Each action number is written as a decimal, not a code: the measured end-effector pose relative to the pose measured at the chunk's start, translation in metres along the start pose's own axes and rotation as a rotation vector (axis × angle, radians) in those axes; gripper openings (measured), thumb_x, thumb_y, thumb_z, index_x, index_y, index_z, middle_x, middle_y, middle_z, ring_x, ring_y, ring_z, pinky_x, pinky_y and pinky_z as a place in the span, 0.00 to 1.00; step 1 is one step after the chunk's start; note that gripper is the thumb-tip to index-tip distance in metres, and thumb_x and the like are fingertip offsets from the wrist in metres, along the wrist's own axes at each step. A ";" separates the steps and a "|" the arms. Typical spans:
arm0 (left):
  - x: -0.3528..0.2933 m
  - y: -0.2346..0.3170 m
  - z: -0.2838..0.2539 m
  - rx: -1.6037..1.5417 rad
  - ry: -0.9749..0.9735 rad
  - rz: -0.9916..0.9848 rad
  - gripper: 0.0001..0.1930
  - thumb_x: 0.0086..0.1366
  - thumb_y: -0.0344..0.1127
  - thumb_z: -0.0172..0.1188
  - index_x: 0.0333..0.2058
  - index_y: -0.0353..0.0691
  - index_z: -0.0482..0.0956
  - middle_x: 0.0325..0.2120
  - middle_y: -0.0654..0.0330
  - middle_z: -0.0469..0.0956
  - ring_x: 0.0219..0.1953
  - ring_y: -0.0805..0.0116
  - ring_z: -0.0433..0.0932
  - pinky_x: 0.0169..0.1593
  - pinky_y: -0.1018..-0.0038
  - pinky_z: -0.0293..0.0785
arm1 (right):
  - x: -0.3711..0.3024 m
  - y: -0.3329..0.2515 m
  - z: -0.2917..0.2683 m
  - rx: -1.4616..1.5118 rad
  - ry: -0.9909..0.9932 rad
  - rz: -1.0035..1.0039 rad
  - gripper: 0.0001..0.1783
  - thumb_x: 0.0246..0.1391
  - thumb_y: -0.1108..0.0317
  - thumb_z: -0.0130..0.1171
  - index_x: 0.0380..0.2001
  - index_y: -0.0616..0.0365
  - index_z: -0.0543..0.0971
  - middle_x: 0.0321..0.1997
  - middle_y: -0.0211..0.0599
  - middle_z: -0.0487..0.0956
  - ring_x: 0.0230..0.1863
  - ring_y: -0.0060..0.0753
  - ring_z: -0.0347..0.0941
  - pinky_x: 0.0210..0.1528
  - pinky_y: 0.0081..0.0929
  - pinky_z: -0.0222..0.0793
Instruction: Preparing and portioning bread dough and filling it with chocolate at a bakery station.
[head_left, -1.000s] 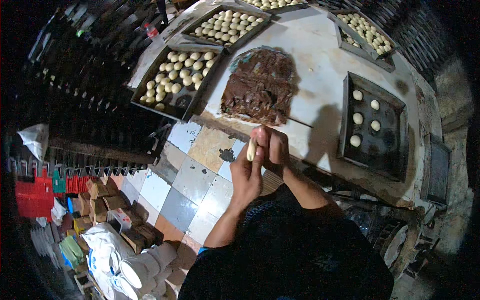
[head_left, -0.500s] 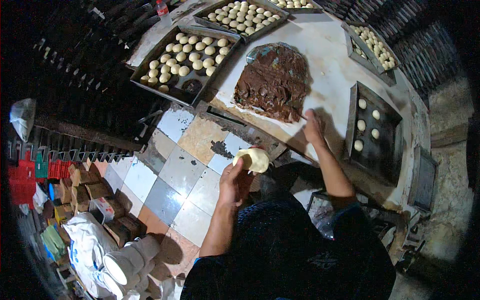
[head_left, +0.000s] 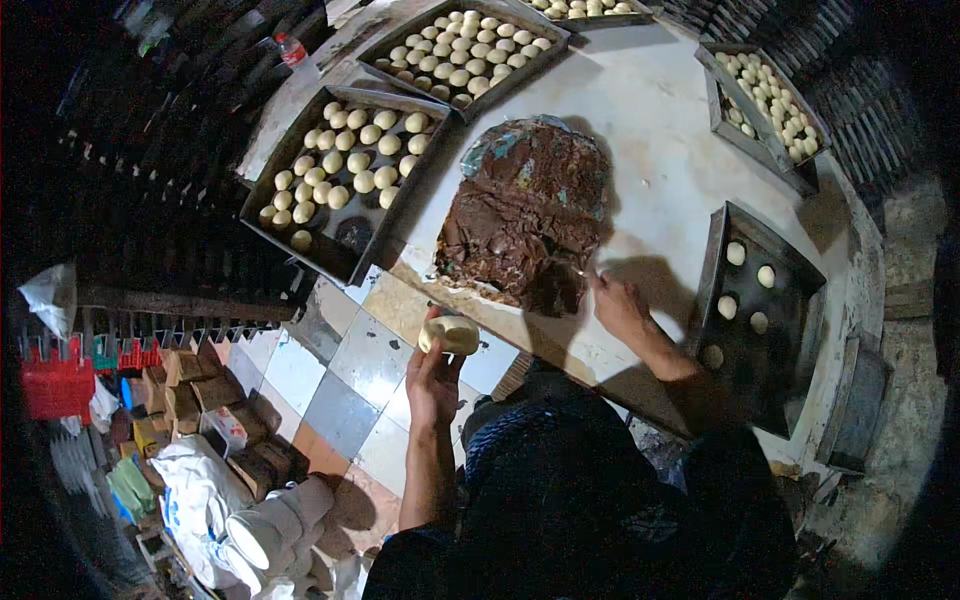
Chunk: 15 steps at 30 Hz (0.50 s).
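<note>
My left hand [head_left: 432, 385] is closed around a pale, flattened piece of dough [head_left: 457, 335], which looks slightly cupped. It is held up in front of the table edge, over the tiled floor. On the table lies a large slab of brown chocolate-like paste [head_left: 530, 205], with bits of bluish wrapping showing at its far end. My right hand [head_left: 622, 308] is closed at the slab's near right side, gripping a thin tool [head_left: 586, 273] whose tip reaches the paste. Most of that tool is hidden by the fingers and shadow.
Left of the paste, a metal tray [head_left: 385, 240] holds many dough balls, with another full tray [head_left: 465, 55] behind it. To the right stands a dark tray [head_left: 775, 340] with several balls, and a fuller one [head_left: 770, 105] beyond. A bottle [head_left: 290, 48] lies far left.
The view has shifted, so the table sits lower. My right hand has moved in along the paste's near right side. My left hand has turned the dough, which now looks more cupped.
</note>
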<state>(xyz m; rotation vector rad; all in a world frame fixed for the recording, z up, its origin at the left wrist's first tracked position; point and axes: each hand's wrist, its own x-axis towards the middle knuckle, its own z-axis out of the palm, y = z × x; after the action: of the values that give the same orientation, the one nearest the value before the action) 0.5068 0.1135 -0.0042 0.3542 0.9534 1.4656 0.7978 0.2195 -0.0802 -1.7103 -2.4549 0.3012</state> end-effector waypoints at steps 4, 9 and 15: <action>0.017 -0.018 0.023 -0.023 0.055 0.006 0.21 0.67 0.35 0.49 0.56 0.32 0.65 0.49 0.50 0.72 0.52 0.59 0.72 0.57 0.62 0.69 | 0.027 0.028 -0.017 0.333 -0.366 -0.190 0.09 0.54 0.71 0.51 0.36 0.61 0.78 0.19 0.36 0.71 0.18 0.31 0.68 0.21 0.35 0.64; 0.045 -0.066 0.026 -0.073 0.152 -0.095 0.14 0.67 0.37 0.50 0.45 0.32 0.72 0.41 0.52 0.77 0.45 0.61 0.76 0.53 0.66 0.72 | 0.022 0.024 -0.050 1.104 -0.622 0.076 0.11 0.59 0.65 0.54 0.36 0.61 0.81 0.22 0.27 0.75 0.25 0.17 0.65 0.27 0.20 0.63; 0.055 -0.074 0.072 -0.219 0.086 -0.400 0.18 0.67 0.42 0.51 0.47 0.34 0.72 0.43 0.55 0.76 0.46 0.60 0.75 0.55 0.66 0.68 | -0.022 0.011 0.002 0.773 0.091 -0.317 0.14 0.54 0.75 0.53 0.44 0.62 0.77 0.29 0.46 0.75 0.30 0.39 0.74 0.33 0.34 0.68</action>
<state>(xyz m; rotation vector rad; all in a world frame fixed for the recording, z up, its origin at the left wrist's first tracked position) 0.5992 0.1791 -0.0325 -0.0604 0.8628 1.2069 0.8154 0.2023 -0.0851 -0.9748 -2.0717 0.9474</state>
